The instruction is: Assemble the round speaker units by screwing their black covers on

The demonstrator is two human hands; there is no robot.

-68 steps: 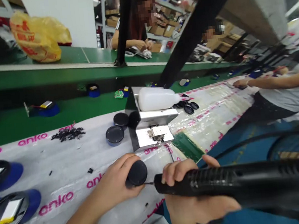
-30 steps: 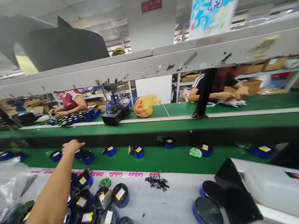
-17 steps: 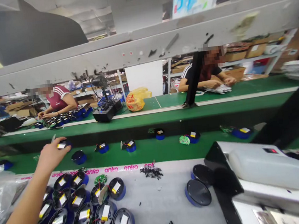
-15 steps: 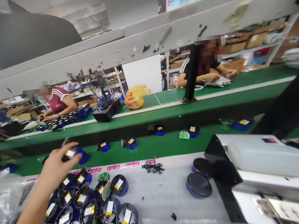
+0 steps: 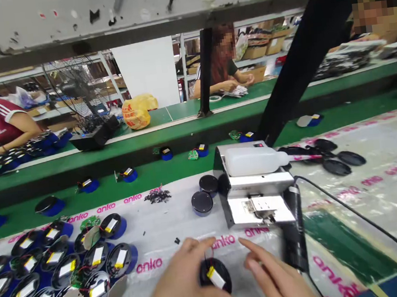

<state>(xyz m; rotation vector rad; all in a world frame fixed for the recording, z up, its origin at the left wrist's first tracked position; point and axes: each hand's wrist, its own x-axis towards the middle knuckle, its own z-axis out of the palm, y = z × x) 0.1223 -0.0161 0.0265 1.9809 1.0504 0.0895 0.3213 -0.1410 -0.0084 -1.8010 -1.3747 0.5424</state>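
Observation:
My left hand (image 5: 186,282), somewhat blurred, curls around a round black housing (image 5: 222,265) low in the middle of the view. A silver battery with a yellow end (image 5: 216,277) lies inside that housing, and a thin wire rises from it. To its right is my right hand (image 5: 273,273), fingers apart and holding nothing, close to the housing without visibly touching it. Many similar blue-rimmed housings with batteries (image 5: 121,259) and green circuit boards crowd the bench on the left. Two black-topped round units (image 5: 202,203) sit beyond my hands.
A metal machine (image 5: 259,208) carrying a white bottle (image 5: 253,160) stands just beyond my right hand, with a black cable (image 5: 366,225) trailing right. Small black pieces (image 5: 157,196) lie in a heap. A green conveyor (image 5: 158,171) bears spaced units; co-workers sit across it.
The view has swung right. My left hand has come from over the conveyor to the bench in front of me with a housing. My right hand has entered the view.

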